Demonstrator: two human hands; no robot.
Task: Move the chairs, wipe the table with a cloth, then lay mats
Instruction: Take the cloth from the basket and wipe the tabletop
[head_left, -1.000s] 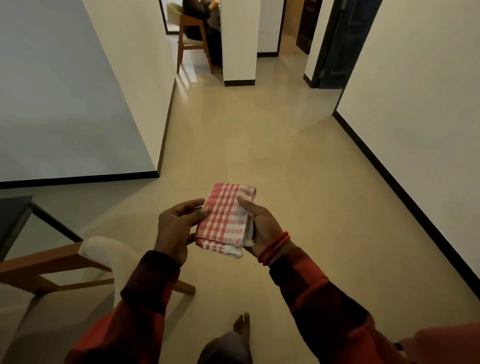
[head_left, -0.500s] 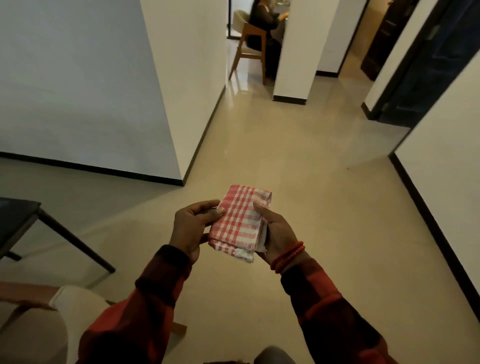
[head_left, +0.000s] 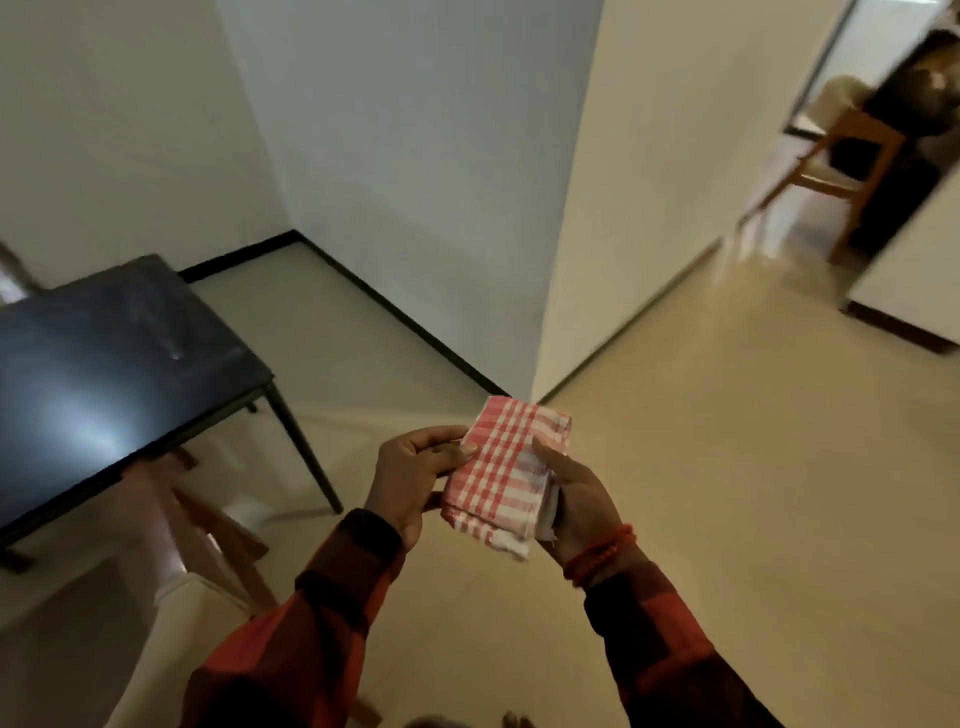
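Observation:
A folded red-and-white checked cloth (head_left: 506, 467) is held at chest height between both hands. My left hand (head_left: 410, 480) pinches its left edge with thumb and fingers. My right hand (head_left: 576, 499), with a red bead bracelet at the wrist, grips its right edge. To the left stands a black table (head_left: 98, 364) with thin dark legs. A wooden chair (head_left: 171, 551) with a pale seat stands at the table's near edge, partly under it.
A white wall corner (head_left: 561, 208) juts out ahead, with a black skirting along the floor. At the far right a person sits on another wooden chair (head_left: 852, 156) in a doorway. Beige floor (head_left: 753, 493) stretches to the right.
The view has swung to the left, bringing the black table and its chair into sight. Both hands keep the same hold on the cloth.

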